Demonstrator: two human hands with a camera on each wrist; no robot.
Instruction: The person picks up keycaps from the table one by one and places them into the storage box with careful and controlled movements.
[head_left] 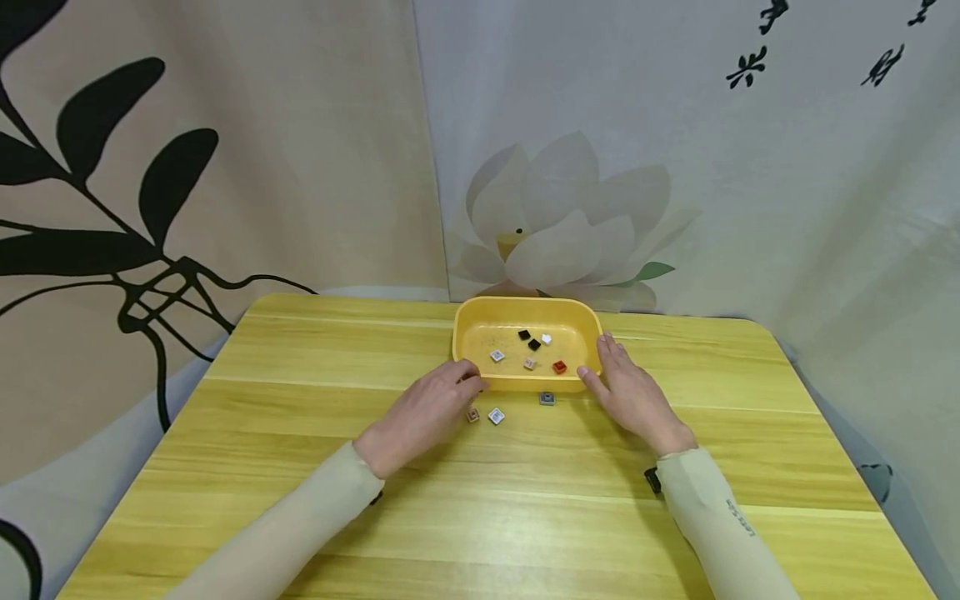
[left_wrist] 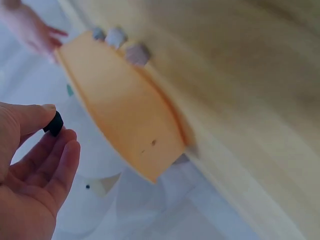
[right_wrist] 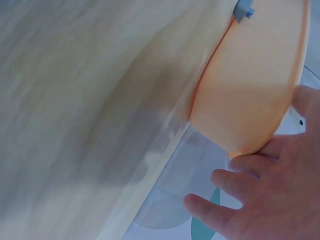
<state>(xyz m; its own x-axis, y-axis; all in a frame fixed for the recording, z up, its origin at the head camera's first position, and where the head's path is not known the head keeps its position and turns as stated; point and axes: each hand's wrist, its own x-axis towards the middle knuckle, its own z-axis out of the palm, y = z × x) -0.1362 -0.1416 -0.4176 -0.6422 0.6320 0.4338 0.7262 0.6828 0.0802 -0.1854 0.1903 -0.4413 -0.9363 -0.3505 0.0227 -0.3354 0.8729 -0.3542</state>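
My left hand [head_left: 431, 410] is over the near left corner of a yellow plastic tray [head_left: 525, 384]. In the left wrist view, its thumb and fingertips pinch a small black block [left_wrist: 53, 123]. My right hand [head_left: 633, 396] rests against the tray's right end, with its thumb at the near rim and its fingers fairly straight and spread along the outside. Inside the tray lie several small blocks, among them a red block [head_left: 559, 367], a white block [head_left: 546, 339] and a black block [head_left: 524, 334].
On the wooden table [head_left: 480, 517], just before the tray, lie a brown block [head_left: 472, 415], a white-grey block [head_left: 497, 416] and a grey block [head_left: 547, 399]. A printed curtain [head_left: 322, 150] hangs behind the table's far edge.
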